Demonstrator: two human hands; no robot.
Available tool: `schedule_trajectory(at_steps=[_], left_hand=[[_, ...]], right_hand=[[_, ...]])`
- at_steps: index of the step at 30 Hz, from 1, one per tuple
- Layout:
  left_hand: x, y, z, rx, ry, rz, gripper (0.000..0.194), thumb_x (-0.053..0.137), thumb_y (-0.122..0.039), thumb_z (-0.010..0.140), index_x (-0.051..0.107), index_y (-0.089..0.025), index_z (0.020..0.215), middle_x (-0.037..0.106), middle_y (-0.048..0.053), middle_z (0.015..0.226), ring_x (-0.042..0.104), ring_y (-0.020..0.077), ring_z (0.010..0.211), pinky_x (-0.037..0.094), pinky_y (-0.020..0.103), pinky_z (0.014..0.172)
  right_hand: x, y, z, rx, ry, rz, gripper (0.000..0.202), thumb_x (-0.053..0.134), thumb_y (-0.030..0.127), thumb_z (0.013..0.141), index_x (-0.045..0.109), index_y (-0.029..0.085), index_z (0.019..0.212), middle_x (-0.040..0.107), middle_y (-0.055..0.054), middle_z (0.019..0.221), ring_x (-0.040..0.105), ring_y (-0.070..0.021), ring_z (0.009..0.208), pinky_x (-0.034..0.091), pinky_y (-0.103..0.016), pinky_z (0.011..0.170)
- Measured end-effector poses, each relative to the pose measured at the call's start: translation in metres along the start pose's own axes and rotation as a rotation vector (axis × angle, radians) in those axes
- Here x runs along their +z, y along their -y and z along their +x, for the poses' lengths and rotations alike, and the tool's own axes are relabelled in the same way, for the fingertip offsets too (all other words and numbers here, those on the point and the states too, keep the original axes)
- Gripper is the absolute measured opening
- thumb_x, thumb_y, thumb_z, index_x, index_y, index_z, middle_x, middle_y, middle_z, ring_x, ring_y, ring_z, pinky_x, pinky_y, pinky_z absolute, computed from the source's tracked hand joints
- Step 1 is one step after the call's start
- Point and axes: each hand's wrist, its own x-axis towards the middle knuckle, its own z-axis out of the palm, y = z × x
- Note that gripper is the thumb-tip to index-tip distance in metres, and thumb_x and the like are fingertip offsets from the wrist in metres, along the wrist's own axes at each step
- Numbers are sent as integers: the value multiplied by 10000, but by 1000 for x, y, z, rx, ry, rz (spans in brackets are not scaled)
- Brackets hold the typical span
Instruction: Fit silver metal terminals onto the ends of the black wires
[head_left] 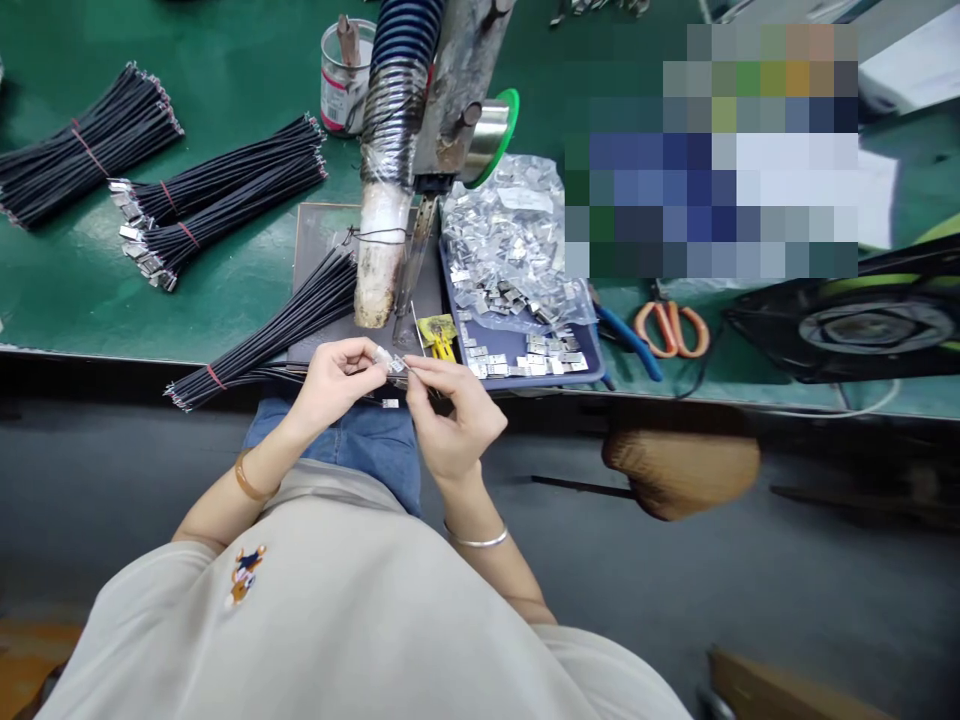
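Observation:
Small silver metal connectors, looking like USB plugs (395, 364), are between my two hands at the table's front edge. My left hand (337, 380) pinches them from the left with thumb and forefinger. From the right, the closed fingertips of my right hand (457, 410) meet the same metal pieces; the exact grip is too small to make out. Another loose connector (390, 403) shows just below the fingers. Left of my hands lies a bundle of black cables (277, 325), tied with a red band. A blue tray (596, 360) with loose connectors stands beside my right hand.
A fume hose (397, 130) and a metal arm (457, 90) hang over a dark mat (319, 230). A bag of connectors (510, 240) fills the tray's back. Blue-handled pliers (630, 345), orange scissors (671, 330) and a fan (862, 325) are rightward. More cable bundles (225, 180) lie left.

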Motion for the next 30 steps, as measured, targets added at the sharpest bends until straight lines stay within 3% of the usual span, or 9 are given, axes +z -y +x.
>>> schedule_trajectory(at_steps=[3, 5, 10, 19, 25, 30], left_hand=[[1, 0, 0, 9, -24, -4, 184, 812, -288, 647, 718, -132, 669, 689, 11, 666, 578, 101, 623, 472, 205, 608], [0, 1, 1, 6, -29, 1, 203, 819, -315, 658, 736, -133, 692, 719, 28, 713, 602, 116, 653, 496, 221, 634], [-1, 2, 2, 24, -44, 34, 253, 831, -362, 671, 740, -127, 692, 707, 27, 694, 600, 120, 645, 495, 229, 620], [8, 0, 4, 63, -145, 106, 211, 760, -309, 679, 692, -117, 625, 561, -25, 548, 448, 68, 522, 366, 193, 507], [13, -6, 6, 73, -178, 125, 194, 693, -300, 687, 680, -119, 620, 527, -34, 536, 409, 63, 508, 353, 196, 508], [12, -5, 6, 113, -177, 144, 196, 696, -311, 697, 694, -123, 642, 582, -8, 592, 467, 85, 549, 377, 205, 526]], right_hand=[[2, -3, 1, 160, -27, 105, 51, 614, 227, 933, 646, 238, 896, 786, -63, 967, 770, -196, 886, 636, -325, 733], [3, -6, 2, 181, -11, 118, 53, 617, 232, 928, 633, 233, 878, 782, -75, 996, 768, -207, 914, 636, -341, 756], [3, -10, 3, 1, 42, -11, 111, 618, 182, 905, 604, 253, 821, 789, -62, 991, 766, -220, 921, 620, -393, 825], [3, -18, 8, -275, 47, -139, 181, 624, 59, 883, 569, 231, 882, 794, -87, 991, 774, -176, 880, 629, -290, 753], [3, -17, 15, -361, 51, -174, 199, 635, 36, 874, 570, 223, 884, 796, -97, 962, 781, -173, 855, 644, -265, 739], [3, -14, 19, -384, 26, -187, 206, 654, 30, 863, 595, 226, 892, 799, -87, 979, 784, -175, 866, 651, -266, 754]])
